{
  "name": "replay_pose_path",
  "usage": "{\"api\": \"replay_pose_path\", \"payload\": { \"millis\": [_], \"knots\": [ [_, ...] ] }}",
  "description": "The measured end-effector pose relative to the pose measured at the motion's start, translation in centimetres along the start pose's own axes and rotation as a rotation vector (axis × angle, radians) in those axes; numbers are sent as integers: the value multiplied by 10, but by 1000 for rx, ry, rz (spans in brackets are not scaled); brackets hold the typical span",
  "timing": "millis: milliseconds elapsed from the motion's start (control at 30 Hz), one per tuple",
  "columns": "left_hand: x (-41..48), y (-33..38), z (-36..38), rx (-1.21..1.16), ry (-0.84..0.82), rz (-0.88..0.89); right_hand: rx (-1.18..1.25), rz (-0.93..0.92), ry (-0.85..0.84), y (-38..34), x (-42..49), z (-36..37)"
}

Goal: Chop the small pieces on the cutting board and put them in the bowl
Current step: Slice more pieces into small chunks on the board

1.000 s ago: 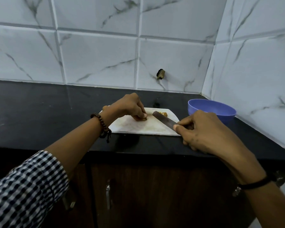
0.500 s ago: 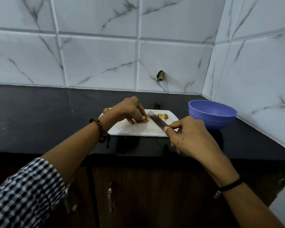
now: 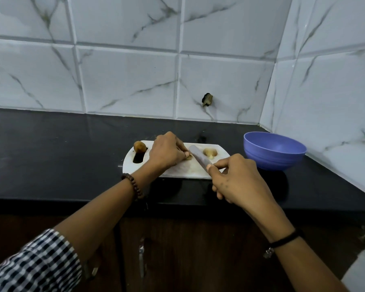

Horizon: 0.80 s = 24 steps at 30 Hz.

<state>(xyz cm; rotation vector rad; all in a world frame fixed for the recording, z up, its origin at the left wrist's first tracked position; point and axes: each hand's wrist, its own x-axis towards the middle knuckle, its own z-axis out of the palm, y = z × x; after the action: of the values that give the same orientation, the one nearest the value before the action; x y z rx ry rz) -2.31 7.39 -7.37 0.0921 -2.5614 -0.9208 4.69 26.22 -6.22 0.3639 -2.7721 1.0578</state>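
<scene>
You were mid-chop: your left hand (image 3: 167, 152) pinched a small pale piece (image 3: 189, 157) on the white plastic cutting board (image 3: 177, 172), and your right hand (image 3: 236, 182) gripped the steel knife (image 3: 199, 158) against it. A cut heap (image 3: 210, 153) and a whole brown piece (image 3: 140, 146) waited on the board. Nothing showed in the purple plastic bowl (image 3: 274, 151).

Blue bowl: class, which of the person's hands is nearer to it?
Right. The right hand holds the knife just left of the bowl; the left hand pinches a piece farther left, on the cutting board.
</scene>
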Motion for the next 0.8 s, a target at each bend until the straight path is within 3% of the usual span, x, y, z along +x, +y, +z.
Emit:
{"api": "replay_pose_path", "payload": {
  "millis": [367,800],
  "knots": [
    [4,-6,1,-76,-1,-25,-176,-22,43,-18,7,18],
    [4,-4,1,-80,10,-22,-283,-45,-25,-41,7,19]
  ]
}}
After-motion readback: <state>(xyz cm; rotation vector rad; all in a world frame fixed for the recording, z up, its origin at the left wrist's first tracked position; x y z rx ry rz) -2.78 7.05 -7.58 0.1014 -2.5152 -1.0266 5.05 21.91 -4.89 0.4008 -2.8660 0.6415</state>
